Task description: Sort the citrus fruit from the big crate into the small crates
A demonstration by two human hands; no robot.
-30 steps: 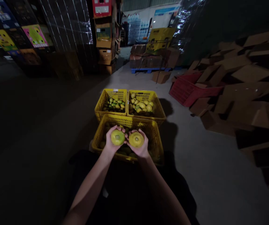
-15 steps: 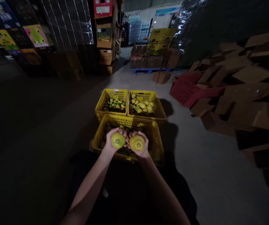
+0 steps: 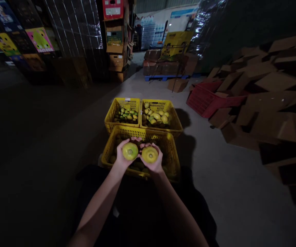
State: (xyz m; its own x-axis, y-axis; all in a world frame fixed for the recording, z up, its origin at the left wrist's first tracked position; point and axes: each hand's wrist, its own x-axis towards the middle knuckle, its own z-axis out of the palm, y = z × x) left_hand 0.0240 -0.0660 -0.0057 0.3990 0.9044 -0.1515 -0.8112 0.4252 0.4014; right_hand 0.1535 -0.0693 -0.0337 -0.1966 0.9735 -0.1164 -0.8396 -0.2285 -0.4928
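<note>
My left hand (image 3: 121, 154) is closed around a greenish-yellow lemon (image 3: 130, 151), its end turned up toward me. A yellower lemon (image 3: 149, 155) rests in my right hand (image 3: 159, 161), fingers curled about its far side. Both hands are side by side above the near yellow crate (image 3: 173, 154), where more fruit lies in shadow. Beyond it stand two more yellow crates. Small green and yellow lemons (image 3: 127, 115) lie in the left crate (image 3: 109, 115), and mostly yellow lemons (image 3: 160, 117) in the right crate (image 3: 176, 120).
To the right, a red crate (image 3: 204, 99) leans by a large heap of flattened cardboard (image 3: 266, 99). Stacked cartons (image 3: 115, 44) rise behind the crates. A blue pallet (image 3: 163, 78) with boxes stands farther back on the grey floor.
Both lemons have tilted slightly in my hands and shifted up a little. The fingers of my left hand have loosened and stretched away from its lemon. The crates have not moved.
</note>
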